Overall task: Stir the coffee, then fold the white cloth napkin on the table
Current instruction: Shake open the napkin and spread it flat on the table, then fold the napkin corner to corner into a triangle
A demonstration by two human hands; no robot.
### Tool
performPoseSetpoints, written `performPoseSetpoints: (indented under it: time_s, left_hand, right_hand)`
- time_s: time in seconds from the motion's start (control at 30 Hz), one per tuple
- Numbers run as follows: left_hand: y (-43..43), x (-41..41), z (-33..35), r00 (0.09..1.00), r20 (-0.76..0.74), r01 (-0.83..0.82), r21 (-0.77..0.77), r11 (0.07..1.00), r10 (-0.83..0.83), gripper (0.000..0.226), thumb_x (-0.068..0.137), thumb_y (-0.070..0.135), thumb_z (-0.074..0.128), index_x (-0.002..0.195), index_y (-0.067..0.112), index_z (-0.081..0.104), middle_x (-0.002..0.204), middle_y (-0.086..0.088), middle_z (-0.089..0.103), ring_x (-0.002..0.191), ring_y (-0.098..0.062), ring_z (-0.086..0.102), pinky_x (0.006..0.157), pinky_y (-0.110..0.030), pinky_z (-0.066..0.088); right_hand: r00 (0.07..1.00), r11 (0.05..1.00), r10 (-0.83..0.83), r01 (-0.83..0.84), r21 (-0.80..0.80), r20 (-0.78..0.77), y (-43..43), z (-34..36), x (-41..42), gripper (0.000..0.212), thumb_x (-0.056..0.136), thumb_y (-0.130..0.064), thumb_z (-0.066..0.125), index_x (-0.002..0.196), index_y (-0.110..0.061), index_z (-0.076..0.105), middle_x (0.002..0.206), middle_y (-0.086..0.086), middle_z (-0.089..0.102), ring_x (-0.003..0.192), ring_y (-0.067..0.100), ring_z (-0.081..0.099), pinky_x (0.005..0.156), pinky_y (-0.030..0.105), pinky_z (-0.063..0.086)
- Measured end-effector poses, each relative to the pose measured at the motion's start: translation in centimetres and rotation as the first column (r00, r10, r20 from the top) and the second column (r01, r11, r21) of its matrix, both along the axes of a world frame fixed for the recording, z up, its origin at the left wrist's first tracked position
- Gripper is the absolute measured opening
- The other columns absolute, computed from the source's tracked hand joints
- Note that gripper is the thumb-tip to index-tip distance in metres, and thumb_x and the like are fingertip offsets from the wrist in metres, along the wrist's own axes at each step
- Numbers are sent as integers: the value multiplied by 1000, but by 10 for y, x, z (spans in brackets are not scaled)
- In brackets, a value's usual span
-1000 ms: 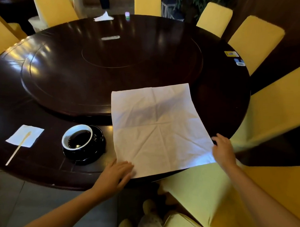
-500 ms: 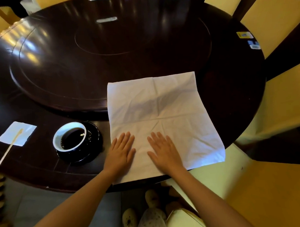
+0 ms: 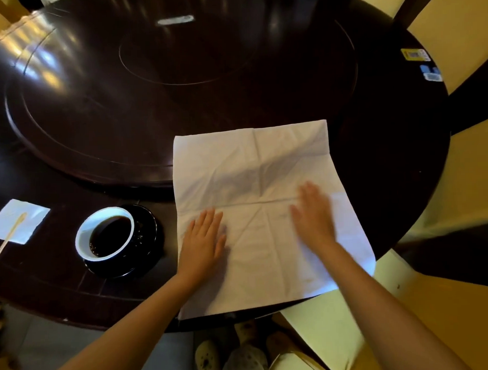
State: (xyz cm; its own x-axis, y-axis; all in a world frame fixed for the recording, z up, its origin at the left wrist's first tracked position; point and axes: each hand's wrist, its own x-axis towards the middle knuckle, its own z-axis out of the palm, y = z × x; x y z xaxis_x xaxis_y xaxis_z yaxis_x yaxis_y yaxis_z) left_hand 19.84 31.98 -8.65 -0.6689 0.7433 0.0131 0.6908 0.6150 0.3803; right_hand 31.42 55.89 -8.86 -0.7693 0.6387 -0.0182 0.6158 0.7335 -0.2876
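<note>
Lower centre of frame: white cloth napkin [image 3: 255, 212] lies unfolded on table [image 3: 388, 152]; left hand [image 3: 203, 241] and right hand [image 3: 314, 214] press it, fingers straight. Smoothing step, judged. Next: grip an edge, fold over.

table [image 3: 388, 157]: dark wood, high-gloss, reflective. napkin [image 3: 253, 162]: white cloth, matt, creased. cup [image 3: 81, 240] and saucer [image 3: 150, 232], lower left: glossy, look ceramic. Far left: matt paper square [image 3: 31, 220], pale stir stick [image 3: 7, 243], material unclear.
</note>
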Motion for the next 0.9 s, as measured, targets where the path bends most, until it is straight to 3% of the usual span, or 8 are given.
performPoseSetpoints:
  time_s: [0.1,0.2,0.3,0.57,0.63,0.7,0.8,0.9]
  left_hand:
    - [44,-13,4,999,42,-10,31,999,9,54,97,42,19,146,18,17,151,5,5,141,-13,0,115,-33,-1]
    - [53,-24,-6,994,87,-57,-57,997,62,52,99,43,16,146,24,1,152,9,-9,141,-11,-13,115,-34,-9]
    - [41,-29,-16,1000,16,-10,-155,988,13,58,92,54,3,143,28,-7,152,9,-14,140,-10,-18,116,-36,-8]
    - [37,-30,-15,1000,24,13,-156,988,-10,67,87,60,-7,145,29,-4,153,9,-13,141,-10,-17,117,-35,-6]
    - [41,-29,-9,998,66,-10,-121,993,18,70,86,60,1,146,25,4,155,6,-5,143,-13,-8,116,-33,-3]
    - [51,-29,8,989,116,-92,23,995,89,69,88,54,14,144,17,29,154,-2,20,142,-21,18,113,-33,13]
    - [82,-43,35,996,25,-85,272,959,82,49,92,33,31,133,11,47,142,-10,44,131,-26,40,108,-38,31]
    - [123,-78,51,982,60,-187,272,944,178,44,96,21,32,139,11,39,148,-11,35,137,-26,29,114,-38,20]
  right_hand:
    - [938,939,342,-338,-66,60,-58,0,-49,72,84,-47,8,147,-13,19,157,9,17,145,23,11,116,42,0]
    - [913,920,390,-390,-29,118,-65,-10,-59,66,89,-50,13,146,-20,24,156,4,23,144,20,15,116,39,-4]
    - [945,946,308,-317,75,109,-30,-20,-43,61,88,-51,28,140,-21,40,148,5,40,137,25,36,112,42,10]
    - [986,991,16,-37,128,166,76,-16,-13,68,90,-50,17,145,-11,30,153,8,30,141,28,26,114,48,16]
    - [972,990,-105,81,117,209,88,-6,-20,63,96,-45,21,147,-8,19,156,9,20,144,26,15,116,47,11]
    - [981,983,-169,161,90,97,88,6,-37,59,97,-38,27,144,-1,24,154,16,23,143,30,19,116,50,15]
    - [986,994,91,-81,78,-141,57,30,-86,61,90,-35,24,137,0,39,145,22,38,135,38,34,110,54,24]
    - [918,918,396,-396,21,-30,17,48,-139,61,92,-38,14,147,-12,21,157,10,17,145,25,13,116,42,6]
